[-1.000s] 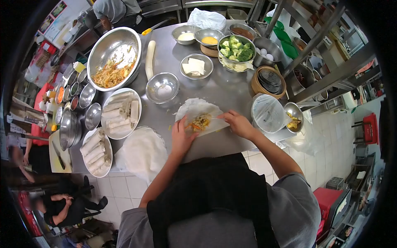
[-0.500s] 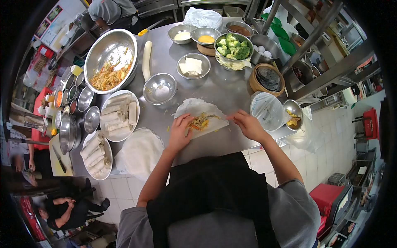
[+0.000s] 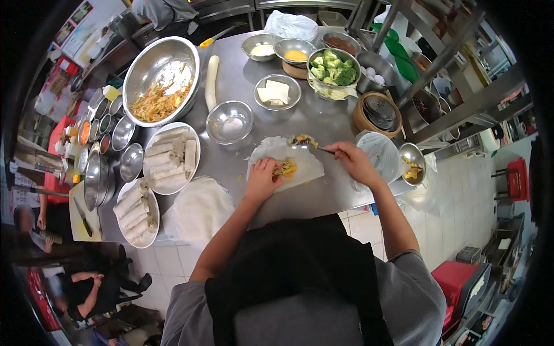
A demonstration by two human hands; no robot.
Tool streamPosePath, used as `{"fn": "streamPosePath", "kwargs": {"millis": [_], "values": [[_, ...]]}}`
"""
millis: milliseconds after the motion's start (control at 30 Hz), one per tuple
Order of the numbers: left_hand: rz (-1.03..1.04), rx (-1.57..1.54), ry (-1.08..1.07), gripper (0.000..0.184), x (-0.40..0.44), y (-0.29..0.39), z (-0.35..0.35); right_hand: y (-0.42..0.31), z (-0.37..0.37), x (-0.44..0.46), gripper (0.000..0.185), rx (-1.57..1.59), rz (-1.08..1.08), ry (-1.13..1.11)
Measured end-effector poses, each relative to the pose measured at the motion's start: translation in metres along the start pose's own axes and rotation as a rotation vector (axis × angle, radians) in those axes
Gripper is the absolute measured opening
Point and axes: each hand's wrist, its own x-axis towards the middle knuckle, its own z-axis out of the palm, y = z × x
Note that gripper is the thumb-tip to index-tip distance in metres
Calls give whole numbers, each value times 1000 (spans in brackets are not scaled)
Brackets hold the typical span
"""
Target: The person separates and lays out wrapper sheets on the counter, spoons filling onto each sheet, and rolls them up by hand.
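Observation:
A thin white wrapper sheet [image 3: 309, 169] lies flat on the steel table, with a small heap of shredded vegetable filling [image 3: 285, 168] on it. My left hand [image 3: 264, 180] rests on the wrapper's left part, fingers extended with their tips against the filling. Gripped by its dark handle in my right hand [image 3: 353, 161] is a spoon [image 3: 311, 144], held over the wrapper's upper right part with some filling in its bowl. To the left lie a stack of round white wrappers [image 3: 202, 207] and two white plates of rolled wrappers [image 3: 171, 158] [image 3: 137, 213].
A large steel bowl of shredded filling [image 3: 161, 81] stands at the upper left. Along the back are a bowl of broccoli [image 3: 333, 68], a bowl of white slabs [image 3: 277, 92] and a bamboo steamer [image 3: 378, 114]. A plastic-lined container [image 3: 378, 158] sits right of my right hand.
The spoon has swung up and left from the filling, lifting some of it off the heap. The heap is now smaller and bunched beside my left fingers. The view has shifted slightly.

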Motion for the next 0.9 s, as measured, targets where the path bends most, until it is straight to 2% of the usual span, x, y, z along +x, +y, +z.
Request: {"fn": "streamPosePath", "kwargs": {"millis": [133, 233, 400, 467, 600, 733, 767, 867, 900], "values": [[-1, -134, 45, 46, -3, -6, -3, -37, -3, 52, 28, 21, -79, 47], [100, -110, -8, 51, -2, -3, -14, -84, 23, 129, 26, 40, -159, 88], [130, -96, -32, 60, 0, -15, -1, -164, 89, 236, 28, -369, -417, 145], [167, -102, 0, 62, -3, -17, -2, -187, 127, 282, 28, -484, -369, 96], [190, -89, 66, 67, -16, -14, -14, -211, 200, 369, 22, -621, -404, -46], [142, -134, 75, 65, -25, -15, -31, -223, 266, 422, 24, -658, -600, 15], [136, -159, 84, 61, -28, -14, -36, -222, 277, 436, 25, -675, -659, 13], [163, -193, 112, 57, -36, -21, -40, -230, 289, 449, 29, -726, -663, -65], [143, -190, 94, 54, -38, -22, -43, -225, 291, 457, 28, -843, -675, -69]]}}
